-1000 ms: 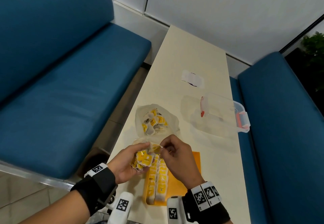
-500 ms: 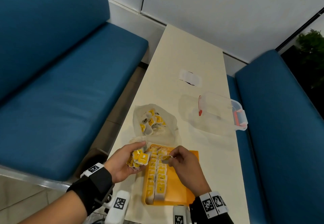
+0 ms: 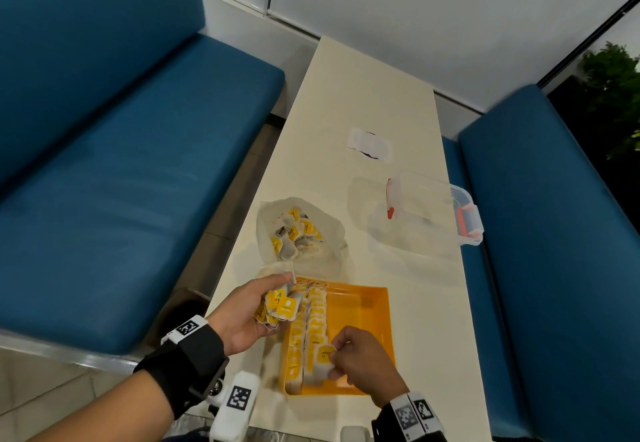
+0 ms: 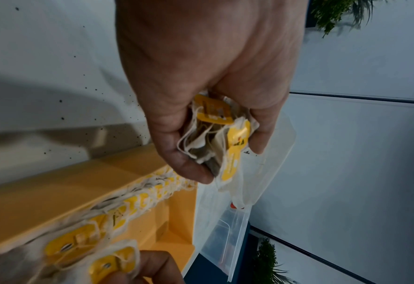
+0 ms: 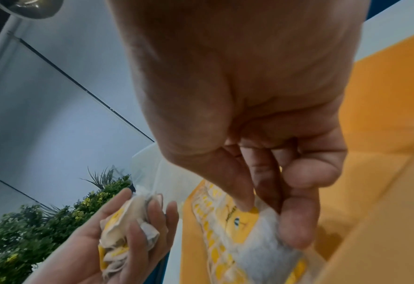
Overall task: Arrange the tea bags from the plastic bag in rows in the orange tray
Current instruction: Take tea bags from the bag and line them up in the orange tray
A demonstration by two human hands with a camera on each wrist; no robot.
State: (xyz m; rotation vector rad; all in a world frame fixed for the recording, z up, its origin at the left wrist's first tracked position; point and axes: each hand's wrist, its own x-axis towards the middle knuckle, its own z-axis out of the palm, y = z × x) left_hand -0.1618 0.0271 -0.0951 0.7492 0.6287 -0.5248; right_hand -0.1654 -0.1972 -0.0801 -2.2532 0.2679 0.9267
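Observation:
The orange tray (image 3: 360,306) lies near the table's front edge, with two rows of yellow-tagged tea bags (image 3: 311,324) along its left side. My left hand (image 3: 256,306) hovers at the tray's left rim and grips a bunch of tea bags (image 4: 215,134). My right hand (image 3: 349,355) is low over the tray's near end and pinches a single tea bag (image 5: 247,221) at the end of the second row. The clear plastic bag (image 3: 298,230) with several more tea bags lies open just beyond the tray.
A clear plastic box (image 3: 436,206) with red latches stands at the table's right edge. A small white packet (image 3: 370,144) lies farther back. Blue benches (image 3: 121,164) flank the narrow table (image 3: 363,95) on both sides.
My right hand has moved from beside the left hand down toward me to the near end of the tray, carrying one tea bag. The left hand has stayed by the tray's left rim.

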